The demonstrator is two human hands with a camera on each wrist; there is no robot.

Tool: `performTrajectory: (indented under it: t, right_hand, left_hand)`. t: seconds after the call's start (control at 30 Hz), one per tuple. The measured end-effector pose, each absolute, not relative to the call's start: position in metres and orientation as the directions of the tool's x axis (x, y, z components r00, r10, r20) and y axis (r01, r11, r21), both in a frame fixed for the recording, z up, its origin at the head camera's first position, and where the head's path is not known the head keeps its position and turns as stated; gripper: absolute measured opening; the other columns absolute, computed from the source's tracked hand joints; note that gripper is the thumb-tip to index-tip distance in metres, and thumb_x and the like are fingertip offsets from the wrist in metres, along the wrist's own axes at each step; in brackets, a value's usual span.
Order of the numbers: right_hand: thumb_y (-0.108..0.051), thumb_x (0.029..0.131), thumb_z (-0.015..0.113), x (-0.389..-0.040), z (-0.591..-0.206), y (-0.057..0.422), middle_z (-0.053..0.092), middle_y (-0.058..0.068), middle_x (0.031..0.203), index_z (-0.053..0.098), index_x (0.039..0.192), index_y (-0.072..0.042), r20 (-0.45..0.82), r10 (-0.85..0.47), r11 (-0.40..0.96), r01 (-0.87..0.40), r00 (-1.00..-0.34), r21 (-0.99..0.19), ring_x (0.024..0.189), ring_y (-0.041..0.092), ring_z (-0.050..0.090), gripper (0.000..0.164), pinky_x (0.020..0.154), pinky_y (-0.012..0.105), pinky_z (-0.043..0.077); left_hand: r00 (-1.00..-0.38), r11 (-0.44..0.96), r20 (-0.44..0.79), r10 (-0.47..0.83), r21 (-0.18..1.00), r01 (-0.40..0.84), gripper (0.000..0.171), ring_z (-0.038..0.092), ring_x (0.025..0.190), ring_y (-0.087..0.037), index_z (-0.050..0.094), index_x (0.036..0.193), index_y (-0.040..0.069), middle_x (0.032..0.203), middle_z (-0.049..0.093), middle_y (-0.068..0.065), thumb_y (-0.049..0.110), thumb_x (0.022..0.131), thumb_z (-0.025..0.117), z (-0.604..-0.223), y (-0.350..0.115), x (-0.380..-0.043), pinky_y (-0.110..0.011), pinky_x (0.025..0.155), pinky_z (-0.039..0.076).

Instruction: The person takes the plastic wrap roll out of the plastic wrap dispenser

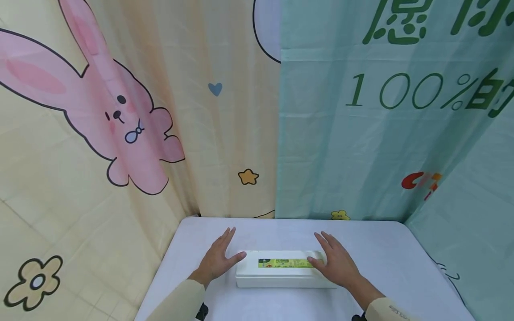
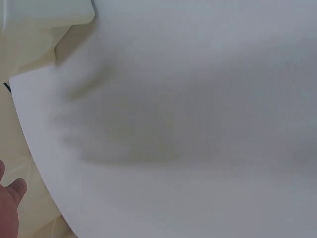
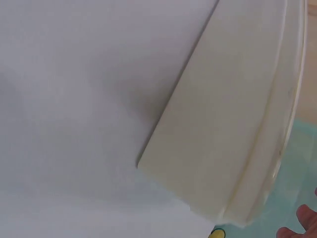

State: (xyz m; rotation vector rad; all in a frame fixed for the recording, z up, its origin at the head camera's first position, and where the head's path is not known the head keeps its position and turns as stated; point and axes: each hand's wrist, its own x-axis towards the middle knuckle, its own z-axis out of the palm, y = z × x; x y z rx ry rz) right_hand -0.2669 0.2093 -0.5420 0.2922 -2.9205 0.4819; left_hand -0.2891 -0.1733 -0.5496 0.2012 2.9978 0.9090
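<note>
A long white lidded box with a yellow-green printed label lies on the table in the head view. My left hand, fingers extended and thumb spread, is raised by the box's left end. On the other side my right hand hovers over the right end, its fingers also spread and its thumb across the label's edge. Neither hand grips anything. The right wrist view shows the box's side wall up close, with fingertips at the lower right corner. Only a thumb and part of the left hand show in the left wrist view.
A white-covered table carries the box. Behind it hang a cream curtain with a pink rabbit print and a teal curtain with green lettering. Curtains also line both sides.
</note>
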Motion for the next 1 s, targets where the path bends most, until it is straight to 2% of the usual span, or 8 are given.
performTrajectory:
  t: [0.2,0.4,0.5,0.67,0.77,1.0]
  right_hand:
    - [-0.060,0.086,0.073,-0.256,-0.552,0.189,0.044,0.014,0.159,0.040,0.157,-0.019,0.173,-0.175,0.914,-0.225,-0.969,-0.338,0.147,0.041,0.040,0.088,0.116,0.064,0.040]
    - [-0.069,0.079,0.074,-0.253,-0.566,0.178,0.045,0.009,0.159,0.044,0.154,-0.023,0.135,-0.194,0.910,-0.229,-0.972,-0.345,0.149,0.040,0.037,0.093,0.121,0.067,0.029]
    - [-0.074,0.073,0.076,-0.252,-0.573,0.175,0.045,0.007,0.159,0.046,0.153,-0.024,0.111,-0.204,0.917,-0.230,-0.973,-0.326,0.150,0.039,0.035,0.099,0.123,0.068,0.024]
    - [-0.076,0.067,0.079,-0.249,-0.583,0.172,0.044,0.006,0.160,0.046,0.153,-0.026,0.099,-0.243,0.931,-0.260,-0.965,-0.257,0.151,0.040,0.032,0.105,0.124,0.069,0.020]
    - [-0.076,0.065,0.080,-0.250,-0.589,0.170,0.043,0.006,0.160,0.046,0.153,-0.028,0.122,-0.263,0.935,-0.284,-0.957,-0.211,0.151,0.040,0.032,0.106,0.123,0.069,0.021]
    - [-0.075,0.061,0.084,-0.259,-0.593,0.164,0.047,0.008,0.154,0.041,0.156,-0.028,0.126,-0.259,0.961,-0.268,-0.958,-0.063,0.137,0.036,0.043,0.114,0.120,0.064,0.030]
  left_hand:
    - [-0.992,0.751,-0.001,0.128,0.653,0.096,0.095,0.028,0.154,-0.041,0.023,0.164,0.030,0.171,0.025,-0.006,0.066,0.088,0.068,-0.560,-0.161,-0.284,-0.071,0.119,0.029]
    - [-0.993,0.663,0.004,0.117,0.744,0.081,0.105,0.024,0.155,-0.043,0.015,0.165,0.022,0.171,0.023,-0.012,0.059,0.086,0.074,-0.573,-0.155,-0.278,-0.067,0.123,0.026]
    - [-0.995,0.628,-0.002,0.103,0.776,0.063,0.111,0.026,0.154,-0.045,0.011,0.166,0.020,0.170,0.023,-0.015,0.058,0.084,0.076,-0.583,-0.152,-0.273,-0.067,0.122,0.027]
    - [-0.996,0.617,-0.019,0.083,0.786,0.036,0.122,0.037,0.150,-0.041,0.010,0.166,0.018,0.168,0.028,-0.014,0.064,0.077,0.080,-0.603,-0.147,-0.265,-0.068,0.119,0.032]
    - [-0.997,0.612,-0.039,0.065,0.791,0.009,0.129,0.035,0.152,-0.038,0.009,0.166,0.017,0.167,0.031,-0.012,0.067,0.072,0.082,-0.613,-0.146,-0.261,-0.066,0.121,0.030]
    - [-0.999,0.586,-0.037,0.017,0.810,-0.020,0.133,0.033,0.151,-0.045,0.012,0.164,0.005,0.165,0.033,-0.020,0.062,0.070,0.087,-0.633,-0.144,-0.256,-0.063,0.121,0.032]
